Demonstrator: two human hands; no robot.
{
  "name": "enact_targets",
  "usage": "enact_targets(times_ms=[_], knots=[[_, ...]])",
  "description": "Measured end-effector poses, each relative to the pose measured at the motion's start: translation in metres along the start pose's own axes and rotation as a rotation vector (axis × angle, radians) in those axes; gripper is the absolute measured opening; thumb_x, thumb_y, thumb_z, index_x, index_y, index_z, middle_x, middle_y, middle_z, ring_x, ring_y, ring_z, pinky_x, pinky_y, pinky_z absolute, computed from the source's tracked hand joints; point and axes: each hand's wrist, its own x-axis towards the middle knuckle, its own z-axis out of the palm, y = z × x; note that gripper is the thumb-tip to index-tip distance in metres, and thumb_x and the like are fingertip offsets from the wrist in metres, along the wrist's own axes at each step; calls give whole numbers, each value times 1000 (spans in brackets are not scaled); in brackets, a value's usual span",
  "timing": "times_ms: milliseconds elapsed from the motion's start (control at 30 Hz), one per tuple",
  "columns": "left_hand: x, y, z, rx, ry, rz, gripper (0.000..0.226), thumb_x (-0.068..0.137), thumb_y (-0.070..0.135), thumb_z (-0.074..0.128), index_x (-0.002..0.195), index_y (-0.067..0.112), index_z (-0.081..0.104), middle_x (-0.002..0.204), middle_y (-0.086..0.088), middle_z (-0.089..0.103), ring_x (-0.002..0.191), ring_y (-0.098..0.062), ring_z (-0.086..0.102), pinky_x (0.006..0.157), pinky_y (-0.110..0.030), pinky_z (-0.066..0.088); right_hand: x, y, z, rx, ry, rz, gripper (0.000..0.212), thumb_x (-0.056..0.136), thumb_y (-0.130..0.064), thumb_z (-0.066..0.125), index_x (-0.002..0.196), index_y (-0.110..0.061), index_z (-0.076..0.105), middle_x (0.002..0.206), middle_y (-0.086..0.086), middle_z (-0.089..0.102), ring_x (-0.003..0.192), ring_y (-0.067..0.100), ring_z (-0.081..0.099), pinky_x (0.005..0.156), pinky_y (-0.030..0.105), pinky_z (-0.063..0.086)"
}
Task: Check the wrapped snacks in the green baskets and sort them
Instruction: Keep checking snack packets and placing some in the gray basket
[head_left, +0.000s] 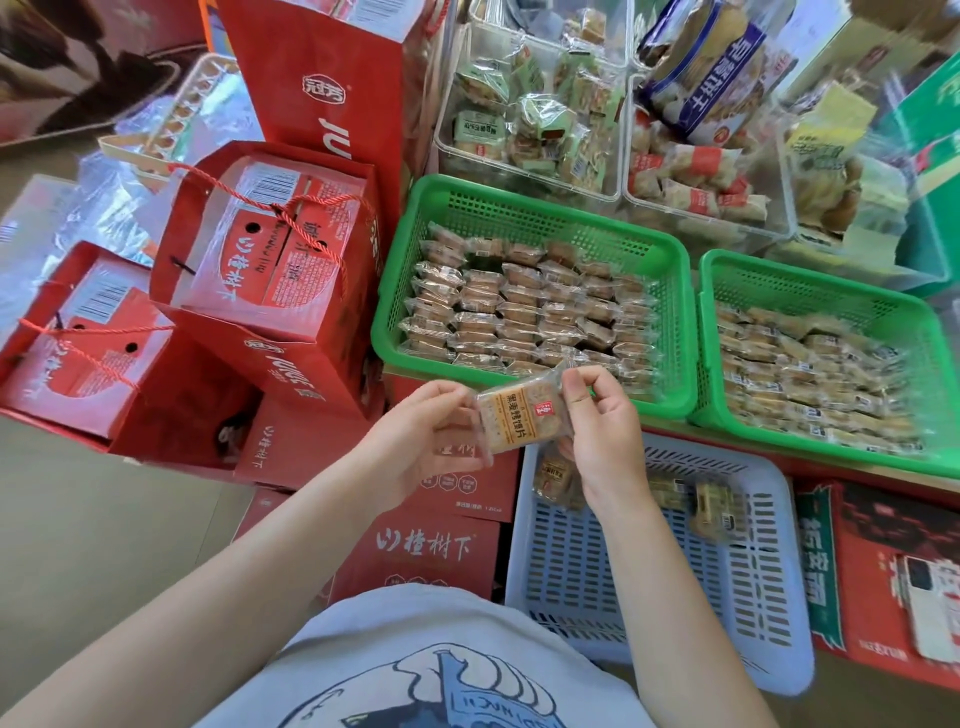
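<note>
Fingers of both my hands pinch one wrapped snack (522, 415) just in front of the near rim of the left green basket (670, 332). My left hand (421, 441) grips the packet's left edge, thumb on top and the other fingers curled behind the clear wrapper. My right hand (602, 426) pinches the upper right corner between thumb and forefinger, the remaining fingers loosely curled below. The packet faces me, slightly tilted, its printed label readable through the film.

Behind it, the left green basket holds rows of wrapped snacks laid flat and packed tight. The right green basket (831, 280), touching the first along one side, is filled with similar packets in a looser heap. Under my right wrist sits a pale blue basket (623, 571) with a few wrapped pieces lying near its far end. Red gift bags (260, 270) with rope handles stand to my left, and clear bins (530, 104) of other packaged snacks sit beyond the green baskets.
</note>
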Motion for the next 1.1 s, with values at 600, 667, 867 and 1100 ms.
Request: enact_targets(times_ms=[600, 667, 867, 1100], knots=[[6, 1, 13, 90, -82, 256, 42, 87, 31, 77, 126, 19, 66, 122, -10, 71, 113, -26, 68, 90, -33, 54, 4, 4, 3, -252, -173, -62, 53, 96, -70, 32, 114, -29, 61, 97, -14, 66, 89, 9, 64, 77, 26, 50], [6, 1, 14, 51, -83, 265, 41, 94, 37, 62, 129, 17, 65, 124, -13, 70, 119, -32, 64, 92, -36, 53, 4, 5, 3, -231, -145, -68, 49, 104, -53, 28, 105, -21, 66, 87, -7, 67, 80, 8, 62, 72, 25, 47], [11, 0, 18, 19, -1, 251, 34, 103, 23, 54, 137, 17, 59, 123, -18, 69, 115, -29, 67, 87, -34, 56, 6, 14, 6, -254, -115, -54, 40, 107, -34, 26, 105, -23, 64, 96, -12, 63, 90, 5, 58, 74, 22, 45], [15, 8, 8, -242, -24, -8, 43, 95, 10, 66, 135, 2, 53, 123, -18, 69, 95, -23, 74, 70, -35, 62, 7, 12, 0, -187, -215, -79, 37, 96, -22, 63, 130, -33, 53, 125, -1, 60, 103, 14, 65, 85, 33, 56]])
